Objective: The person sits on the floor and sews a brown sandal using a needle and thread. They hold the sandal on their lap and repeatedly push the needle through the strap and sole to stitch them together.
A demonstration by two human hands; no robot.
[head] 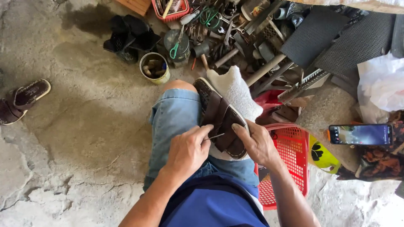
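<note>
The dark brown leather strap sandal lies across your lap, propped on a white cloth pad over your right thigh, its toe pointing away from you toward the tool pile. It sits between your two hands, touching both.

Your left hand is curled nearly closed, thumb and fingers pinching a thin metal needle-like tool whose tip points at the sandal's strap near the sole edge. Your right hand is partly closed around the sandal's near end, with the thumb pressed on top of the strap and the fingers wrapped under the sole, so it grips the shoe.

Your denim shorts and blue shirt fill the lower middle of the view. Just beside your right forearm stands a red plastic mesh basket. Farther right, a smartphone with a lit screen rests on a concrete block. Beyond your knee sits a yellow-rimmed tin can, and behind it a heap of metal hand tools with green-handled scissors. Well apart, at the left edge on the concrete floor, lies a second brown sandal.
</note>
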